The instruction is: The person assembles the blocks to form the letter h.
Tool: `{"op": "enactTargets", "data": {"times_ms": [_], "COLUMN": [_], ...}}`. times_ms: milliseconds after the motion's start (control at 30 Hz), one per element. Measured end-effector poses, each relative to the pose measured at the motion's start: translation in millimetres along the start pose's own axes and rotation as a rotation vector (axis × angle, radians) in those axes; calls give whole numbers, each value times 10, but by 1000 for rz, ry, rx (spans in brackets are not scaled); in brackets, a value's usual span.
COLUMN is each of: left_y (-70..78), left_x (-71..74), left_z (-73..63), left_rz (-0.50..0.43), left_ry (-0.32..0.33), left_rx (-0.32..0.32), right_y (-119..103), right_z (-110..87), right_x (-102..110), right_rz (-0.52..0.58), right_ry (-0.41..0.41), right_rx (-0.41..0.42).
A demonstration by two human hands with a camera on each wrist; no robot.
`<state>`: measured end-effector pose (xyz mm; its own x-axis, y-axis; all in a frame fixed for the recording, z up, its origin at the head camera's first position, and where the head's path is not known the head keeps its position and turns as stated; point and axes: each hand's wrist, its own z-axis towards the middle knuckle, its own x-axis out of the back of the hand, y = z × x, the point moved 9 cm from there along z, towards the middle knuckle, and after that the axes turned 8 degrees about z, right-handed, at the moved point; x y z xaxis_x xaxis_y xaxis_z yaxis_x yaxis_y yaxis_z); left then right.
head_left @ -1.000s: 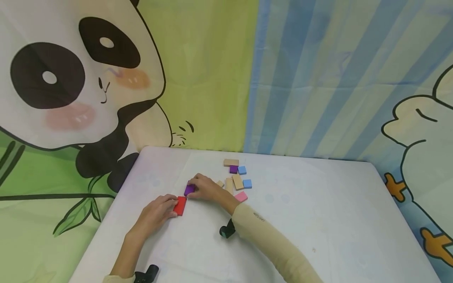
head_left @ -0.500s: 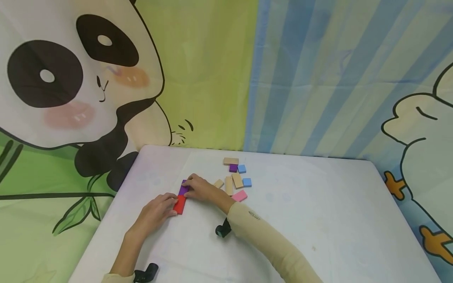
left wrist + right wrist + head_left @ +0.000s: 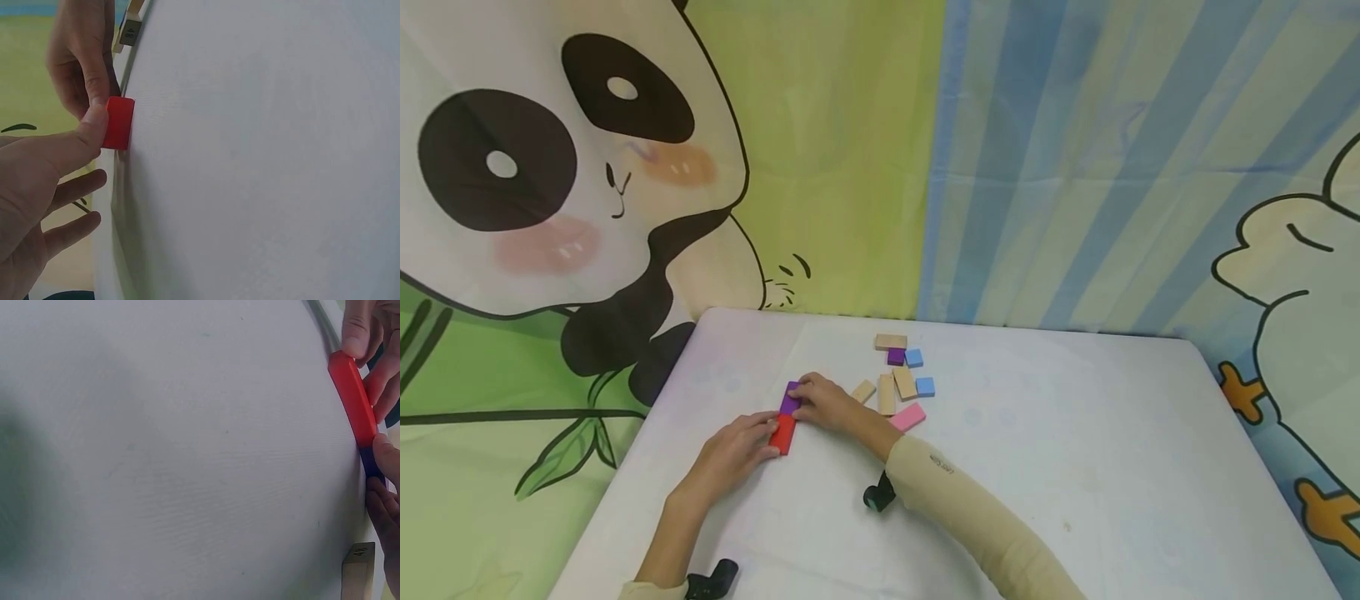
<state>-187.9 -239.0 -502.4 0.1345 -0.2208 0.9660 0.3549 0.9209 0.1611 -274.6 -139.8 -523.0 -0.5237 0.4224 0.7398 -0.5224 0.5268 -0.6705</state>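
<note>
A red rectangular block lies on the white table, its left edge held between the thumb and fingers of my left hand. End to end with it, on the far side, is a purple block, which my right hand pinches from the right. In the right wrist view the red block meets the dark purple block, partly covered by fingers. Only the red block shows in the left wrist view; the purple one is hidden there behind it and the right hand.
Right of my right hand lie several plain wooden blocks, a pink block, two blue blocks and a small purple block. A printed panda curtain stands behind the white table.
My right hand has brought the purple block leftward, turning it into line against the red block's far end. My left hand has stayed at the red block.
</note>
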Motion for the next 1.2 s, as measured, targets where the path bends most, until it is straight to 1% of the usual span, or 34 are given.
{"op": "enactTargets", "data": {"times_ms": [133, 300, 400, 467, 633, 733, 833, 1000, 1100, 1200], "left_y": [6, 4, 6, 8, 7, 37, 88, 137, 135, 127], "left_x": [14, 34, 31, 23, -24, -27, -19, -40, -44, -40], "left_z": [17, 59, 78, 90, 123, 156, 206, 304, 353, 383], "left_rz": [4, 3, 16, 21, 64, 109, 158, 231, 241, 230], "left_ry": [39, 92, 106, 104, 52, 18, -16, -97, -121, -126], "left_rx": [5, 35, 47, 47, 47, 36, 18, 0, 0, -3], "right_y": [10, 3, -4, -6, -6, 6, 28, 56, 48, 41], "right_z": [8, 0, -8, -11, -18, -18, -15, -16, -22, -33], "right_x": [-26, -20, -18, -15, -19, -22, -27, -26, -12, 5], "right_rz": [-6, -1, 6, 17, 33, 24, 22, 28, 21, 37], "right_ry": [18, 33, 27, 23, 23, 34, 41, 48, 54, 35], "right_rx": [18, 29, 19, 8, -5, 2, 4, 4, 14, 9]}}
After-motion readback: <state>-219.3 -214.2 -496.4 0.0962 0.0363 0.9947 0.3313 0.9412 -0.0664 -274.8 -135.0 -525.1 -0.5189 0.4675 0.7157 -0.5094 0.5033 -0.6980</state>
